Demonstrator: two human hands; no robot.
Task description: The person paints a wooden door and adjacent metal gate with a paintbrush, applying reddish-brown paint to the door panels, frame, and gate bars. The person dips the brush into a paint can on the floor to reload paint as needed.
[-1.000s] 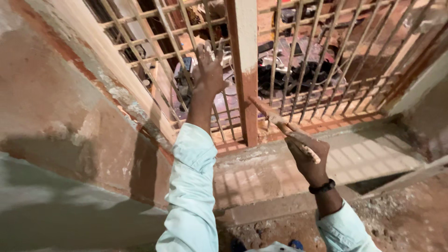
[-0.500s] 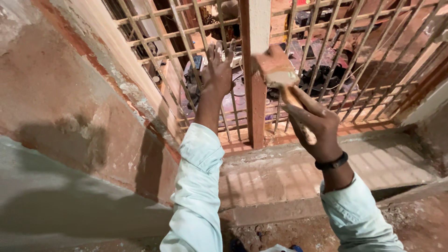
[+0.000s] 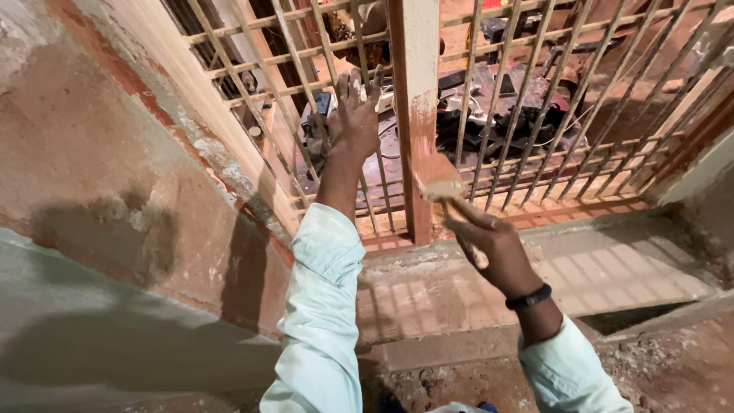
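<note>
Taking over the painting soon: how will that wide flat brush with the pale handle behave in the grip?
The wide flat brush is probably light: the right hand holds it alone. Its bristles will likely flex against the central post. The paint-smeared handle may be slippery.

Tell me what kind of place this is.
Likely a building under renovation or construction: a barred window grille being painted with a paintbrush in the right hand, patchy plastered wall, rubble on the floor.

Brush handle (image 3: 468, 229) mostly hidden inside right hand (image 3: 497, 248); clutter (image 3: 489, 115) behind grille indistinct.
</note>
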